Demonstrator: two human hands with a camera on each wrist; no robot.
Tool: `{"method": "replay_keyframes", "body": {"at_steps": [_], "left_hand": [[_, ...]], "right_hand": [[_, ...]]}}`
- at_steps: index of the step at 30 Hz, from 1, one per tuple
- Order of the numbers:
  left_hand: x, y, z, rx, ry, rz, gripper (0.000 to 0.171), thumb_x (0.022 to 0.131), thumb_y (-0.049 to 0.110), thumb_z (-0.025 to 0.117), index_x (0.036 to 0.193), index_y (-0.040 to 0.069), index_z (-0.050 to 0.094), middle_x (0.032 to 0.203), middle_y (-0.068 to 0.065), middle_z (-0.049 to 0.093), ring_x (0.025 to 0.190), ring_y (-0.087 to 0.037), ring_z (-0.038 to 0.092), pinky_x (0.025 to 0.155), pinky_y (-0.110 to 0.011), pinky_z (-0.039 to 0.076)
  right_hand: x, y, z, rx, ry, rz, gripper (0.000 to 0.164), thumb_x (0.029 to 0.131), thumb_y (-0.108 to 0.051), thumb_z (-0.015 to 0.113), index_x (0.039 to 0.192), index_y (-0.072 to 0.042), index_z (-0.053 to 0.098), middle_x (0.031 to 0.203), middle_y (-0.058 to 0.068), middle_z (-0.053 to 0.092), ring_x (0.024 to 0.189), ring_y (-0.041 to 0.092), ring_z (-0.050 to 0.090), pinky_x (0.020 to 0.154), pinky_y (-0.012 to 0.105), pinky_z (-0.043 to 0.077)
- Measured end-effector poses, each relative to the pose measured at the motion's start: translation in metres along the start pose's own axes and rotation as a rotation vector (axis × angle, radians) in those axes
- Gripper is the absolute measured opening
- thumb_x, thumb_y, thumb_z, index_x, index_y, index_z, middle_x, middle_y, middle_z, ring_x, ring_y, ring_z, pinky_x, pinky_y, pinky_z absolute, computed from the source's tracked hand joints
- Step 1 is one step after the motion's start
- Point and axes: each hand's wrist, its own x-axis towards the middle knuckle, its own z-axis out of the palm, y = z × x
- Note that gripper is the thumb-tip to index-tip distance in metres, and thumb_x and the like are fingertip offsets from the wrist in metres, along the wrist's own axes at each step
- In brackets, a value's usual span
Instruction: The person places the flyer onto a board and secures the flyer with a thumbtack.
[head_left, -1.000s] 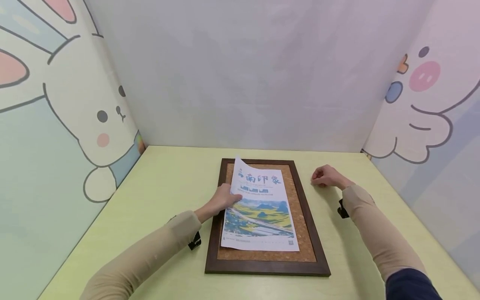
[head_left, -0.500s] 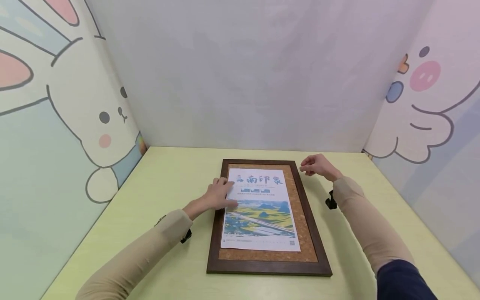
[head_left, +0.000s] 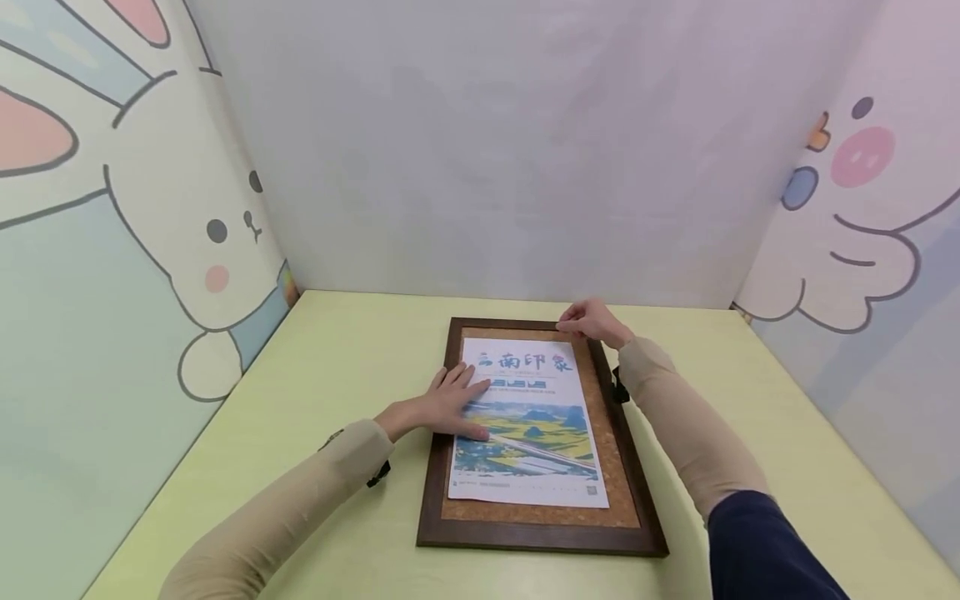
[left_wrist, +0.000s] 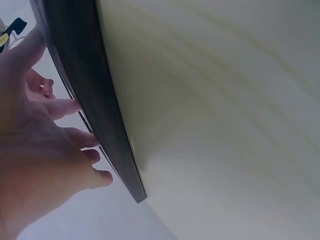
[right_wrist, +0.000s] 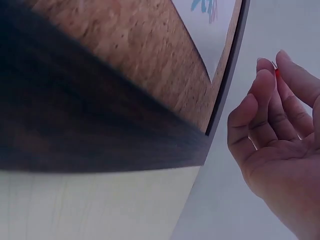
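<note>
A printed poster (head_left: 536, 421) with large blue characters and a yellow-green landscape lies flat on a cork board (head_left: 617, 467) with a dark brown frame. My left hand (head_left: 441, 407) rests on the poster's left side, fingers spread and straight, the wrist crossing the frame. Near the board's far right corner, above the poster's top right corner, is my right hand (head_left: 592, 321). In the right wrist view its thumb and fingertips pinch a small red push pin (right_wrist: 277, 73), mostly hidden by the fingers. The pin appears apart from the board.
The board lies on a pale yellow-green table (head_left: 337, 358). A plain light wall (head_left: 480, 167) stands behind it, and side walls with cartoon animals (head_left: 217, 250) rise left and right.
My left hand let go of the poster's lifted left edge, and the sheet now lies flat under its spread fingers. My right hand moved left from the table to over the board's far corner.
</note>
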Motion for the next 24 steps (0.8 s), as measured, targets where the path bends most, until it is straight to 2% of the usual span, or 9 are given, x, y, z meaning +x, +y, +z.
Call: {"method": "replay_keyframes", "body": {"at_steps": [6,15,24], "left_hand": [[0.002,0.002,0.0,-0.001,-0.005,-0.008,0.09,0.085,0.055,0.065,0.154,0.012,0.025,0.161,-0.025,0.008,0.15,-0.04,0.0,0.117,-0.061,0.001],[0.004,0.004,0.001,0.008,-0.01,-0.023,0.091,0.085,0.058,0.064,0.154,0.013,0.025,0.161,-0.023,0.008,0.151,-0.039,0.0,0.118,-0.06,0.002],[0.004,0.004,-0.001,-0.001,-0.026,-0.032,0.091,0.085,0.057,0.064,0.154,0.013,0.024,0.162,-0.023,0.006,0.151,-0.038,-0.001,0.119,-0.058,0.001]], "right_hand": [[0.012,-0.005,0.019,-0.036,-0.002,-0.012,0.021,0.089,-0.018,0.069,0.098,0.0,0.068,0.08,0.014,0.066,0.062,0.021,0.052,0.058,0.032,0.046],[0.019,-0.013,0.037,-0.08,-0.008,0.009,0.018,0.088,-0.019,0.072,0.095,-0.003,0.068,0.084,0.013,0.066,0.065,0.021,0.054,0.059,0.029,0.045],[0.025,-0.017,0.048,-0.155,-0.016,-0.01,0.014,0.087,-0.017,0.072,0.093,-0.004,0.071,0.083,0.009,0.066,0.065,0.018,0.054,0.057,0.023,0.042]]}}
